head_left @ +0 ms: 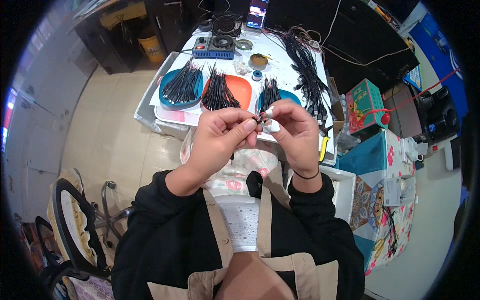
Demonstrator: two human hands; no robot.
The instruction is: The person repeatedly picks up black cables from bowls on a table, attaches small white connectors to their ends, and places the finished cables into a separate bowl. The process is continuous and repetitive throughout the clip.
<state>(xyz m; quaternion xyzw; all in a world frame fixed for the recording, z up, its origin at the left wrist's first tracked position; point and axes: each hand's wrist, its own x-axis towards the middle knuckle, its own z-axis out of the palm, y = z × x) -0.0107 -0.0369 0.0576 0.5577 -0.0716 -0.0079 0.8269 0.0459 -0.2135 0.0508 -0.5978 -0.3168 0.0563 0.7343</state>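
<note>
1. Both hands met at the centre of the frame, raised above the near edge of the table (300,60). The left hand (220,137) and right hand (292,132) each had thumb and forefinger pressed together on a small wire piece (259,117), red and dark at its tip; it sat pinched between the two hands.
2. The right hand also touched something small and white (271,126); what it was could not be told.
3. A black band (306,176) ringed the right wrist.
4. Just above the hands, three dishes held bundles of black wires: a blue dish (172,97) at left, an orange dish (240,90) in the middle, another blue dish (292,96) at right.
5. Loose black cables (305,70) trailed down the table's right side.
6. At the upper centre stood a blue box with knobs (215,48), a small fan (226,24) and a lit phone (257,12).
7. A black chair (75,225) stood at lower left.
</note>
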